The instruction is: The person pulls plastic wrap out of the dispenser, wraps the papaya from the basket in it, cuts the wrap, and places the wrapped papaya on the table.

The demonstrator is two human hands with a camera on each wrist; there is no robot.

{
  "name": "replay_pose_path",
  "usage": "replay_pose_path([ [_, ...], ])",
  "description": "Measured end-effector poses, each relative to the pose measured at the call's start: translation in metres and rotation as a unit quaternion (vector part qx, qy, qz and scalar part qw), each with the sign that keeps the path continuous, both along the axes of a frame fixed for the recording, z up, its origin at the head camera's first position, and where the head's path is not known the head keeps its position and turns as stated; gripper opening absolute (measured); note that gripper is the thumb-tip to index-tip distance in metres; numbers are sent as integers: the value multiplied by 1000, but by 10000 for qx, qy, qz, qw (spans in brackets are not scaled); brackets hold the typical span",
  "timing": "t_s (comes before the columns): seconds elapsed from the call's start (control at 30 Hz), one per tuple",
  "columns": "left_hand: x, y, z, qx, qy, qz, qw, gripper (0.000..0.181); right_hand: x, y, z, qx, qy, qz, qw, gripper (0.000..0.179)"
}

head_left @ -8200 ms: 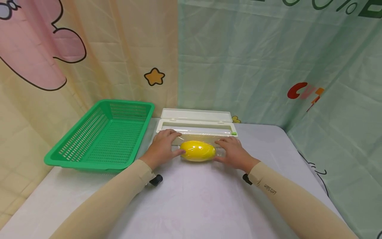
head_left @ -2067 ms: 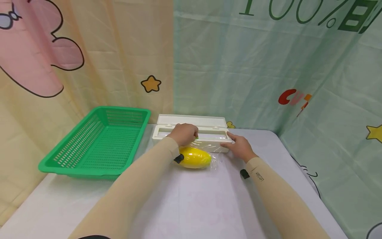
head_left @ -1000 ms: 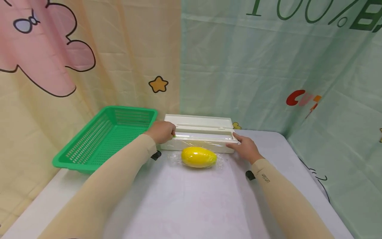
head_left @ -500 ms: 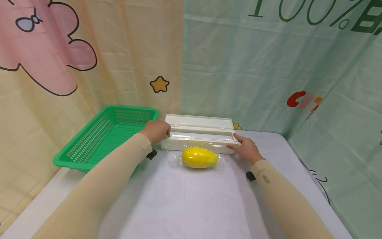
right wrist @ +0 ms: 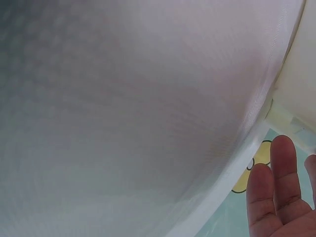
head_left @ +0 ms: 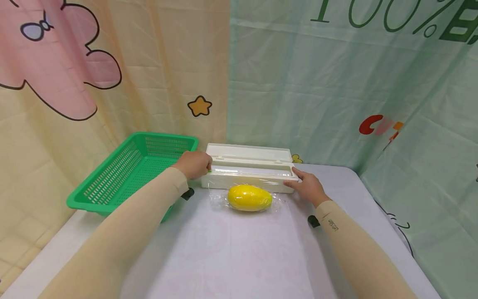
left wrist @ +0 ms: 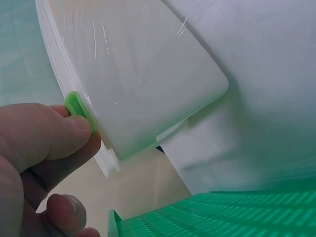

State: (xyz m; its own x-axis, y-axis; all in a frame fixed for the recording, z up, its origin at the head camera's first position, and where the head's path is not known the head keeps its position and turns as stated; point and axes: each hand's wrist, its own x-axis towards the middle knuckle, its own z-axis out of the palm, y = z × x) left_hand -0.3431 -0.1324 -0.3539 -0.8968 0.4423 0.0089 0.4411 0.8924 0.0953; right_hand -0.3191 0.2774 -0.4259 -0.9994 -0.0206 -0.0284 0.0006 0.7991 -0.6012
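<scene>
A white cling film dispenser (head_left: 228,181) stands at the back of the table, its lid (head_left: 248,151) tipped back. At its left end, my left hand (head_left: 194,164) pinches the small green slide cutter (left wrist: 79,111) between thumb and index finger. My right hand (head_left: 309,187) grips the dispenser's right end, thumb at the front; other fingers (right wrist: 284,170) of it extend free in the right wrist view. In front of the box lies a yellow oval fruit (head_left: 249,197) under clear film (head_left: 217,198), which runs from the dispenser over it and lies crumpled at both ends.
A green perforated basket (head_left: 89,205) sits on the table's left, partly behind my left forearm. White cloth covers the table (head_left: 254,257). Printed curtains (head_left: 291,104) hang close behind the dispenser and along the right side.
Both hands have left the film-covered fruit. My left hand has drawn the green cutter leftward along the dispenser to its left end, while my right hand has come to hold the right end.
</scene>
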Motion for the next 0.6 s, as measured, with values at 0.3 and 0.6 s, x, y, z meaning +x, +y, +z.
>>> replay_pose_path([
  [0.3, 1, -4, -1, -9, 9, 112, 9999, 14, 1, -2, 0, 20, -11, 3, 10000, 89],
  [0.6, -1, -13, -1, -5, 43, 85, 10000, 15, -1, 1, -3, 69, 36, 34, 10000, 89],
])
